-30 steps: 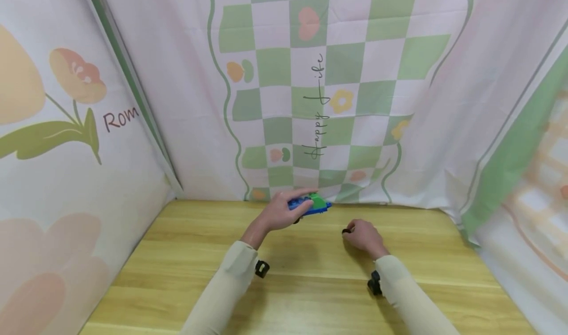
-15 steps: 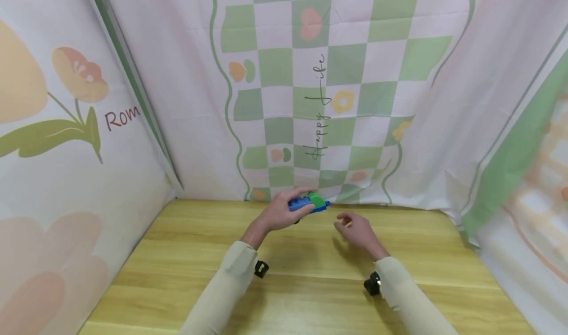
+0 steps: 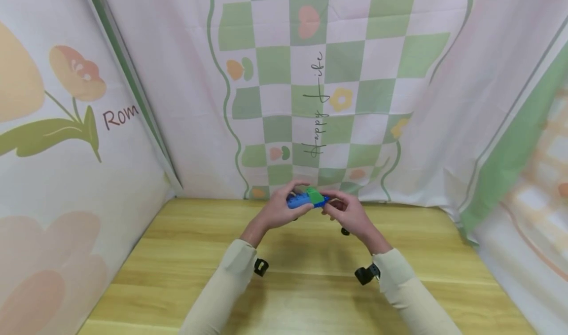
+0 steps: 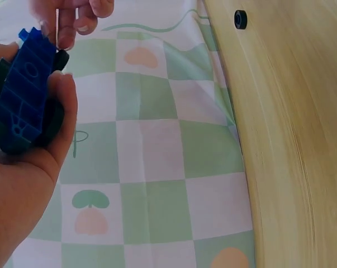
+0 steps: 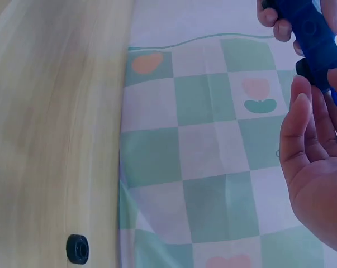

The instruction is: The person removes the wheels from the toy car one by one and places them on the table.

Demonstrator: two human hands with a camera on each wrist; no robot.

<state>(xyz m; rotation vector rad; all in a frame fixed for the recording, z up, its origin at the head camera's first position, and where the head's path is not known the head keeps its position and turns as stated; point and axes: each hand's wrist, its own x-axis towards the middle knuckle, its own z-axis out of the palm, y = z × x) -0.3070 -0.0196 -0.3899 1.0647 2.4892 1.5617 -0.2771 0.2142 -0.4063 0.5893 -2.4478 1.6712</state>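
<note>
The right hand (image 3: 352, 214) has come up to the blue-and-green toy vehicle (image 3: 305, 200); half a second ago it stood apart, off at 4 o'clock. Now its thumb and fingers pinch the toy's 3 o'clock end. The left hand (image 3: 279, 209) is clamped round the 9 o'clock end as before, keeping the toy up off the table (image 3: 306, 300). A small black wheel (image 3: 345, 231), lying on the table at 4 o'clock from the toy, shows now (half a second ago it was out of sight).

Harder to make out: the left-wrist view shows the toy's blue underside in shadow, with dark parts at its sides partly covered by fingers. The right-wrist view cuts the toy off around 1 o'clock. Exactly what the right fingertips touch is unclear.
</note>
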